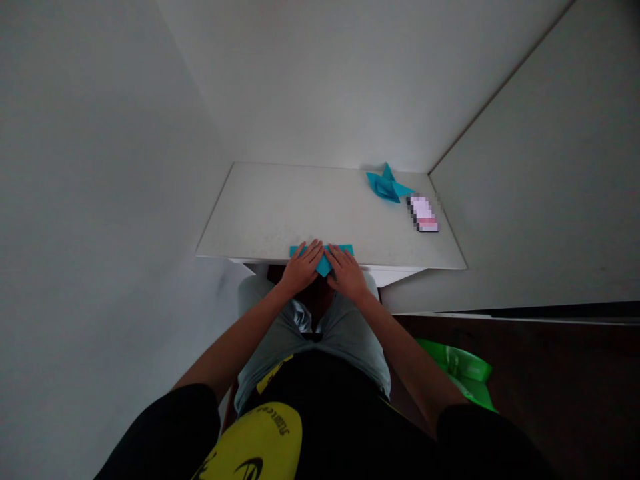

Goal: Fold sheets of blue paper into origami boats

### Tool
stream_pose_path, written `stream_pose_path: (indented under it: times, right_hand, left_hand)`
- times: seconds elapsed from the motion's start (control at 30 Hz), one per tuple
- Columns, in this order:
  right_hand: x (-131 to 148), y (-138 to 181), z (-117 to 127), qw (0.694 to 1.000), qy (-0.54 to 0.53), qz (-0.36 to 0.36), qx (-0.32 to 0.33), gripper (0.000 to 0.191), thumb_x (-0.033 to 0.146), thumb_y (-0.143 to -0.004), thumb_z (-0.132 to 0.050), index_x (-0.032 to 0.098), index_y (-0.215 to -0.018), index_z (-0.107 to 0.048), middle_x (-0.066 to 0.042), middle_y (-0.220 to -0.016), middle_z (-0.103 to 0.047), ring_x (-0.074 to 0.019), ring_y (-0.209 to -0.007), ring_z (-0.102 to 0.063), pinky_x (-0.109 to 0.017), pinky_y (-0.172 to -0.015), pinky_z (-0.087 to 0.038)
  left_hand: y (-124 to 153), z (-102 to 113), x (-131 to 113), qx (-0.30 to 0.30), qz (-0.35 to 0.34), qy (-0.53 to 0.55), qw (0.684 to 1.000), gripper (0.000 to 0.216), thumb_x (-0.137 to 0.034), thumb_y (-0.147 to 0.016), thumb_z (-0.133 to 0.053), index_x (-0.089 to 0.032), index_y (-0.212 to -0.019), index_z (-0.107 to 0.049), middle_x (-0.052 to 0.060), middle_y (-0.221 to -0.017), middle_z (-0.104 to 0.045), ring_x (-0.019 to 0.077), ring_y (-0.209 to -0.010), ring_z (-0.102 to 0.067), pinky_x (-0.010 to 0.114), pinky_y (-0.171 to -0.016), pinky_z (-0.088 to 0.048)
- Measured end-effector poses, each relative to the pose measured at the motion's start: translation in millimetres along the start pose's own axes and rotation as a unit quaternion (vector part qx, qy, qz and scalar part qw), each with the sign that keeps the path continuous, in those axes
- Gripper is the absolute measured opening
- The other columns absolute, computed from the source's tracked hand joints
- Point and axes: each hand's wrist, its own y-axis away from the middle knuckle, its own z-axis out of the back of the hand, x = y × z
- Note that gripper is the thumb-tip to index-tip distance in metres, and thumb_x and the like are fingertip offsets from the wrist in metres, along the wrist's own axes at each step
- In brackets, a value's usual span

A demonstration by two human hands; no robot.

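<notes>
A folded sheet of blue paper (324,267) lies at the front edge of the white desk, with a straight band along its far side and a point toward me. My left hand (302,268) rests flat on its left part, fingers stretched out. On its right part lies my right hand (347,272), fingers also extended. The fingertips of both hands come close together near the paper's middle, covering much of it. Farther back on the right stands a blue origami paper boat (386,186), touched by neither hand.
The white desk (290,207) sits against walls at its back and right. A phone with a blurred screen (424,213) lies near its right edge, beside the paper boat. Below on the right, a bright green plastic object (463,369) is on the dark floor.
</notes>
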Motion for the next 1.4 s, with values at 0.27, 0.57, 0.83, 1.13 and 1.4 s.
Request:
stream_pose_path:
  times: [0.27, 0.57, 0.83, 1.13, 1.4]
  right_hand:
    - [-34.4, 15.9, 15.6, 0.999, 0.003, -0.045, -0.029, 0.085, 0.032, -0.108, -0.062, 0.021, -0.185, -0.029, -0.016, -0.187, -0.040, -0.0357, -0.174, -0.041, -0.064, -0.143, -0.032]
    - [-31.1, 24.9, 24.4, 0.988, -0.030, -0.106, -0.108, 0.026, 0.046, -0.110, -0.068, 0.030, -0.126, -0.079, -0.011, -0.148, -0.081, -0.0382, -0.141, -0.066, -0.061, -0.123, -0.039]
    - [-52.6, -23.6, 33.2, 0.965, -0.120, -0.205, -0.110, 0.040, 0.062, -0.109, -0.060, 0.026, -0.110, -0.077, -0.005, -0.089, -0.079, -0.0260, -0.087, -0.071, -0.044, -0.096, -0.050]
    - [-45.5, 2.1, 28.8, 0.993, 0.010, -0.090, -0.071, 0.046, 0.045, -0.115, -0.054, 0.026, -0.151, -0.075, -0.014, -0.157, -0.073, -0.0379, -0.135, -0.063, -0.057, -0.115, -0.048]
    - [-44.6, 27.8, 23.9, 0.986, -0.053, -0.115, -0.105, 0.033, 0.047, -0.110, -0.068, 0.031, -0.135, -0.083, -0.011, -0.143, -0.082, -0.0358, -0.134, -0.069, -0.057, -0.119, -0.047]
  left_hand:
    - [11.0, 6.9, 27.9, -0.012, 0.035, 0.017, 0.999, 0.062, -0.025, -0.111, -0.049, -0.009, -0.170, -0.055, 0.021, -0.180, -0.048, 0.0309, -0.173, -0.041, 0.056, -0.145, -0.033]
    - [26.7, 21.3, 43.0, -0.048, 0.112, 0.107, 0.987, 0.032, -0.027, -0.110, -0.062, -0.025, -0.133, -0.084, 0.009, -0.146, -0.082, 0.0299, -0.149, -0.070, 0.054, -0.136, -0.045]
    - [-22.3, 45.7, 55.1, -0.093, 0.261, 0.151, 0.949, 0.024, -0.039, -0.105, -0.076, -0.023, -0.122, -0.083, 0.009, -0.121, -0.088, 0.0283, -0.113, -0.081, 0.043, -0.108, -0.061]
    - [14.2, 17.5, 29.1, -0.085, 0.107, 0.073, 0.988, 0.039, -0.036, -0.109, -0.069, -0.027, -0.146, -0.078, 0.011, -0.160, -0.073, 0.0310, -0.155, -0.063, 0.061, -0.144, -0.026]
    - [25.6, 17.9, 33.1, -0.067, 0.113, 0.085, 0.988, 0.020, -0.030, -0.108, -0.072, -0.032, -0.121, -0.088, 0.005, -0.135, -0.086, 0.0296, -0.142, -0.075, 0.064, -0.140, -0.033]
